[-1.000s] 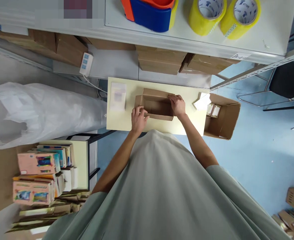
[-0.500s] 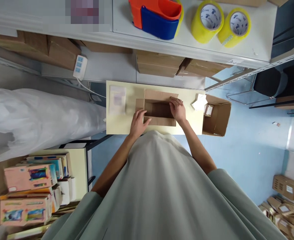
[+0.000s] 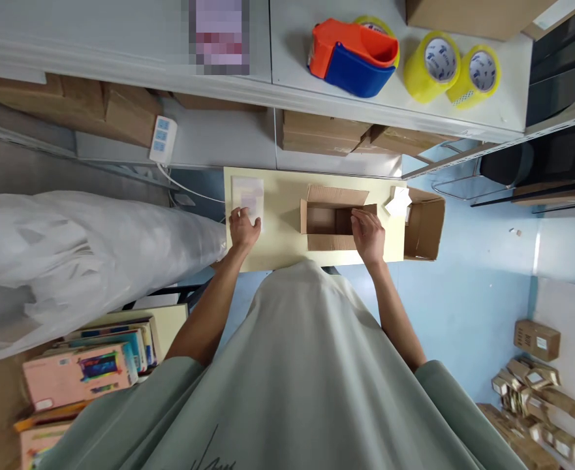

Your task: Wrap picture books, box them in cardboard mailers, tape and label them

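A small open cardboard box (image 3: 327, 225) stands on the cream table (image 3: 280, 238) in front of me, its flaps up. My right hand (image 3: 368, 234) grips the box's right end, fingers curled over the flap. My left hand (image 3: 243, 228) is away from the box, at the table's left side, with its fingers lying on the lower edge of a flat white packet (image 3: 248, 198). The fingers look loosely bent on the packet.
A larger open carton (image 3: 424, 225) hangs off the table's right end, with white slips (image 3: 397, 202) beside it. A shelf above carries an orange-blue tape dispenser (image 3: 354, 56) and yellow tape rolls (image 3: 451, 65). A big white plastic bag (image 3: 72, 254) lies left; books (image 3: 81, 369) lower left.
My left hand left the box's left end and moved left to the white packet. The right hand stayed on the box's right end. The view shifted, the head turning.
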Tool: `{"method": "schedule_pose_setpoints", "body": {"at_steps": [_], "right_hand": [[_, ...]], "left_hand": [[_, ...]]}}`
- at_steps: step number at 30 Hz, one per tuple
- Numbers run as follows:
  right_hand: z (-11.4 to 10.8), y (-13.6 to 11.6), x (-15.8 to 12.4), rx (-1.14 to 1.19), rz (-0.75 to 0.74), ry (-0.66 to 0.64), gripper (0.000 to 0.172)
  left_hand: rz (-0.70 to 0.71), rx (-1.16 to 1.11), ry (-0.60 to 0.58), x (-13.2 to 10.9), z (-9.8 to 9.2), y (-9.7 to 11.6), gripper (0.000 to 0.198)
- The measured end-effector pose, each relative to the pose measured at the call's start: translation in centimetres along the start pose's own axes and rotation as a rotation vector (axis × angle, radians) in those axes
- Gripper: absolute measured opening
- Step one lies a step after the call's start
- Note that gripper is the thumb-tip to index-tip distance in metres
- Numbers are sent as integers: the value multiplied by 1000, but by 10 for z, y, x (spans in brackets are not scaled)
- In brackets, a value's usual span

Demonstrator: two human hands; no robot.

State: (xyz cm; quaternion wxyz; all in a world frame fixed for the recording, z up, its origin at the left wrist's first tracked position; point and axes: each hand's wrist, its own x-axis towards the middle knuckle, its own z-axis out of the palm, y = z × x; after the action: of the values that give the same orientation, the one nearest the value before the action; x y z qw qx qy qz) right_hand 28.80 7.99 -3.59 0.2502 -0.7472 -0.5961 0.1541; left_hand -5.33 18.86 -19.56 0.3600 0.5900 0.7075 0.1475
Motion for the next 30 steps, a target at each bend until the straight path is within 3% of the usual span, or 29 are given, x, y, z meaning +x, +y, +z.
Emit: {"method": "schedule_pose_setpoints", "body": {"at_steps": [6, 12, 15, 22, 25, 30], "right_hand": [[-2, -19, -26, 3, 83, 93, 37], [-12, -21, -49, -37, 166, 149, 36], [-16, -19, -56, -41, 196, 162, 36], [-18, -14, -50, 3, 193, 121, 38], [-16, -14, -38, 40, 148, 101, 38], [-17, -17, -13, 146, 68, 25, 42]], "left_hand": [[-166, 56, 44, 21, 13, -4, 68], [-317, 124, 49, 38, 8, -3, 81], [-334, 123, 37, 44, 1, -6, 73], [-296, 17, 56, 41, -14, -14, 24], [-293, -38, 69, 32, -23, -8, 23], [-198, -212, 196, 11, -46, 12, 29]]}}
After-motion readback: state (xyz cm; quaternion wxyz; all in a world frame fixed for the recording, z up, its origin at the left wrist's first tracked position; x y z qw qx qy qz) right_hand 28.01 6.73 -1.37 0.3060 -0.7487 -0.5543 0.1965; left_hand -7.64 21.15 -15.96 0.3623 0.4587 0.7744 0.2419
